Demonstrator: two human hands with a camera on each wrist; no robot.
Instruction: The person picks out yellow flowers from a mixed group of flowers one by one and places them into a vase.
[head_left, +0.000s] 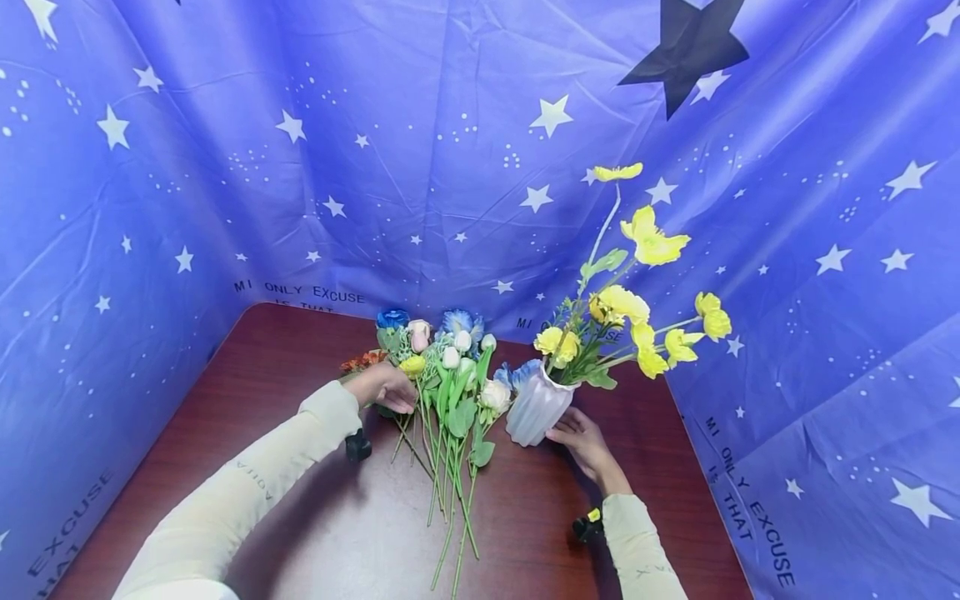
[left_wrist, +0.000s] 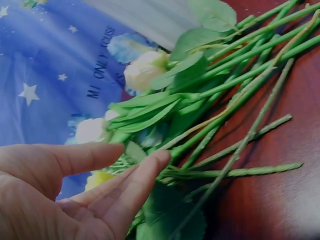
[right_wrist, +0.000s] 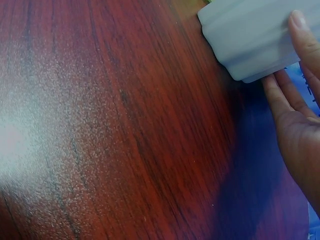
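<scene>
A whitish fluted vase (head_left: pixel 538 407) holding yellow flowers (head_left: pixel 621 304) stands at the right of the table. My right hand (head_left: pixel 581 442) grips its right side; in the right wrist view the thumb (right_wrist: pixel 301 30) lies on the near face of the vase (right_wrist: pixel 255 37) and the other fingers are partly behind it. To the left lies a loose bunch of artificial flowers (head_left: pixel 450 392) with white, pink, blue and yellow heads. My left hand (head_left: pixel 386 388) is at the bunch's left side. In the left wrist view its fingers (left_wrist: pixel 135 185) reach the green stems (left_wrist: pixel 215 130) without closing round any.
The dark red wooden table (head_left: pixel 300 500) has blue star-patterned cloth (head_left: pixel 420 167) behind it and on both sides. Orange flowers (head_left: pixel 363 361) lie beside the left wrist. Long stems (head_left: pixel 459 517) point toward the near edge. A blue flower (head_left: pixel 517 375) shows behind the vase.
</scene>
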